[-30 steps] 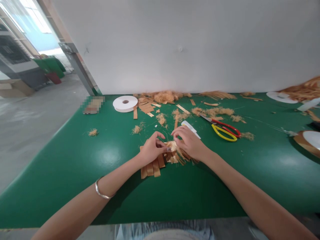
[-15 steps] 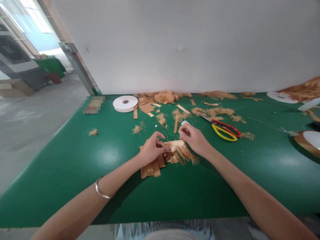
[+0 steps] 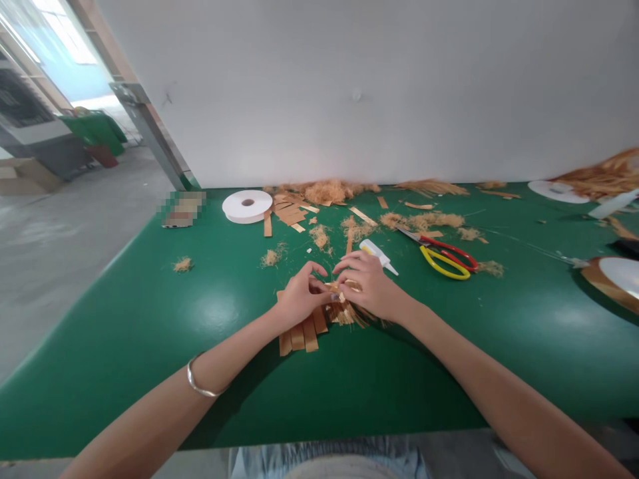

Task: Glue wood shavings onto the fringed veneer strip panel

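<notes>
My left hand (image 3: 302,296) is closed on the upper edge of a fringed piece of tan ribbon (image 3: 344,315), thumb and fingers pinching it. Close beside it, my right hand (image 3: 367,286) has its fingers curled onto the same edge, covering much of the fringe. Its fingertips nearly meet the left thumb. Under the left hand lie several flat tan ribbon strips (image 3: 299,338), side by side. A small white glue bottle (image 3: 378,254) with a pointed nozzle rests just behind the right hand.
Red-and-yellow-handled scissors (image 3: 446,259) lie at the right. A white ribbon roll (image 3: 247,206) sits at the back left, near cut strips (image 3: 289,211) and a pile of loose fibres (image 3: 329,191). Another brown-and-white roll (image 3: 616,276) stands at the far right of the green table (image 3: 124,372).
My right hand has moved left and down onto the ribbon's edge beside my left hand. The glue bottle, mostly hidden before, now shows. My left hand stays in place.
</notes>
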The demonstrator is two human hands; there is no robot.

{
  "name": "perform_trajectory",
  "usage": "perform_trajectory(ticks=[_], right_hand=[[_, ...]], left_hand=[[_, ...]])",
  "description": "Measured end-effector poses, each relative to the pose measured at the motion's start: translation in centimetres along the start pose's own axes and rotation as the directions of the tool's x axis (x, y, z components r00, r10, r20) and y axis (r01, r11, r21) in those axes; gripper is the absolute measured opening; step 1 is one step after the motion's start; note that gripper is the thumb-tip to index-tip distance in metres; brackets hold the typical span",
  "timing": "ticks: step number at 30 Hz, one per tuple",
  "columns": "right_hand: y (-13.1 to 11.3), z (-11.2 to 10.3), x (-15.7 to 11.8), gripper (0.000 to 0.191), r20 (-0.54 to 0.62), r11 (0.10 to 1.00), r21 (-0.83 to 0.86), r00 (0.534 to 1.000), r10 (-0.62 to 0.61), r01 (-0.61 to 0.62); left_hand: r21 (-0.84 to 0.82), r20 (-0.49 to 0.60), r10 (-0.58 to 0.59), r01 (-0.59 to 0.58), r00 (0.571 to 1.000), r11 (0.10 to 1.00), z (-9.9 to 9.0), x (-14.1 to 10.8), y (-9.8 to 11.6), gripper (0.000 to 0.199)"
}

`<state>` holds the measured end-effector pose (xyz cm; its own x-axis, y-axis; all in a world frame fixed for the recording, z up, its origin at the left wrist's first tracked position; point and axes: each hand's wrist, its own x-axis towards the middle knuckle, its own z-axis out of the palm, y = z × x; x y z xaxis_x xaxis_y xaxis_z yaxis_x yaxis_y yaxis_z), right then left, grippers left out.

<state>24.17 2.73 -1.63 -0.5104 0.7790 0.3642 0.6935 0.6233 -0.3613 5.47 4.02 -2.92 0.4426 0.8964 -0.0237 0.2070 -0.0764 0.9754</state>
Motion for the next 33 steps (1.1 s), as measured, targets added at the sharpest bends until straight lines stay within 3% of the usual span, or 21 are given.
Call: perform_trajectory(ticks=[5,8,11,13,15,18,20,22,23,25,26,28,30,31,33], right_hand=[[0.3,-0.4,0.0,0.015,-0.047,0.998,-0.061,0.999,-0.025,0.022],[0.7,-0.7,0.0,0.015,-0.060,0.999,-0.035,0.997,0.037,-0.039],[1.2,-1.0,0.0,0.016,-0.055,0.986,0.109,0.989,0.136,-0.130],[1.4,-1.0,0.0,0.017,-0.026,0.932,0.291,0.972,0.232,-0.215],[1.3,-0.9,0.1,0.019,0.038,0.792,0.537,0.946,0.321,-0.290],[0.7,-0.4,0.2,0.018,0.198,0.385,0.860,0.915,0.352,-0.334],[0.3,0.1,0.3,0.019,0.256,0.136,0.937,0.899,0.355,-0.321],[0.0,0.3,0.5,0.020,0.238,0.031,0.961,0.881,0.409,-0.274],[-0.1,0.4,0.6,0.020,0.204,0.035,0.969,0.870,0.449,-0.245],[0.0,0.3,0.6,0.018,0.112,0.130,0.970,0.849,0.517,-0.207],[0.1,0.2,0.6,0.017,0.050,0.223,0.954,0.841,0.539,-0.200],[0.2,0.0,0.5,0.015,-0.109,0.510,0.835,0.846,0.523,-0.208],[0.0,-0.1,0.2,0.015,-0.228,0.825,0.534,0.909,0.350,-0.184],[-0.1,-0.1,0.1,0.015,-0.226,0.928,0.344,0.947,0.229,-0.143],[-0.5,0.1,0.0,0.017,-0.111,0.998,0.052,0.993,0.049,-0.043]], left_hand=[[0.001,-0.005,-0.013,0.013,1.000,1.000,0.0,0.0,-0.1,0.039],[-0.002,0.001,-0.006,0.006,1.000,1.000,0.0,0.0,-0.1,0.038],[-0.005,0.008,-0.002,0.002,1.000,1.000,0.0,-0.1,-0.1,0.038],[-0.004,0.016,-0.006,0.006,1.000,1.000,-0.1,-0.1,-0.1,0.038],[0.001,0.019,-0.009,0.008,1.000,1.000,-0.1,-0.1,-0.2,0.039],[-0.003,0.014,-0.001,0.001,1.000,1.000,-0.1,-0.1,-0.1,0.038],[-0.024,0.012,0.001,-0.001,1.000,1.000,-0.1,-0.2,0.0,0.038],[-0.039,0.012,-0.001,0.001,1.000,0.999,0.0,-0.2,0.1,0.037],[-0.038,0.009,-0.001,0.002,1.000,0.999,0.0,-0.2,0.1,0.037],[-0.024,-0.003,0.003,-0.003,1.000,1.000,0.1,-0.2,0.2,0.037],[-0.024,-0.006,0.008,-0.008,1.000,1.000,0.1,-0.1,0.1,0.037],[-0.058,0.002,0.017,-0.017,1.000,0.998,0.2,-0.1,0.1,0.038],[-0.115,0.024,0.034,-0.031,0.999,0.993,0.2,-0.1,0.0,0.040],[-0.134,0.029,0.043,-0.039,0.999,0.990,0.2,-0.1,-0.1,0.040],[-0.129,0.014,0.049,-0.047,0.999,0.991,0.2,-0.1,-0.1,0.040]])
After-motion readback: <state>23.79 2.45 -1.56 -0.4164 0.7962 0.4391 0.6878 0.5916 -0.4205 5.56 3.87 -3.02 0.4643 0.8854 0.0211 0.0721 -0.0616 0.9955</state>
